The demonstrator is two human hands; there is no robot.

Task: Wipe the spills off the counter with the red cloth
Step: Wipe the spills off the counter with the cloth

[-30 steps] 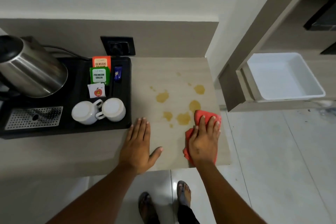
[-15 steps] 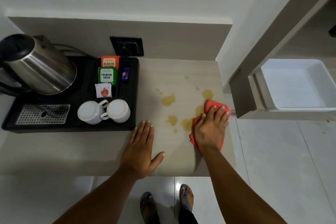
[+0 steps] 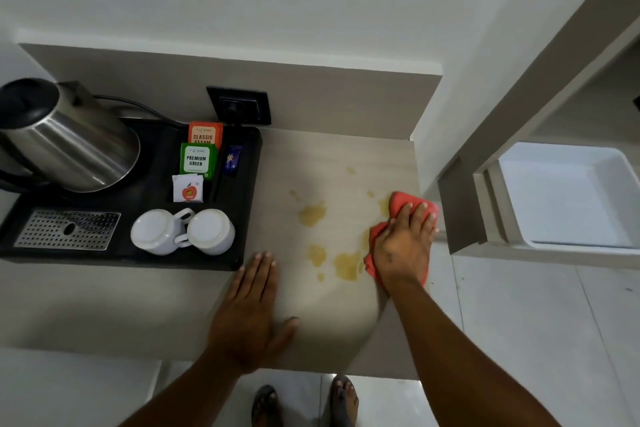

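Several yellow-brown spills (image 3: 312,213) stain the beige counter (image 3: 329,163), the largest near its middle and another (image 3: 347,265) closer to the front. My right hand (image 3: 403,244) presses flat on the red cloth (image 3: 403,202) at the counter's right edge, fingers spread over it, covering the rightmost stains. The cloth's far corner pokes out beyond my fingertips. My left hand (image 3: 249,308) lies flat and empty on the counter, left of the spills, fingers together and thumb out.
A black tray (image 3: 249,156) on the left holds a steel kettle (image 3: 69,139), two upturned white cups (image 3: 183,230), tea sachets (image 3: 197,158) and a metal drip grate (image 3: 67,229). A wall socket (image 3: 239,109) sits behind. A white bin (image 3: 568,194) is at the right; my feet (image 3: 304,402) show below.
My right hand has slid the red cloth away from me along the counter's right edge, over the right-hand stains. The left hand stays planted.
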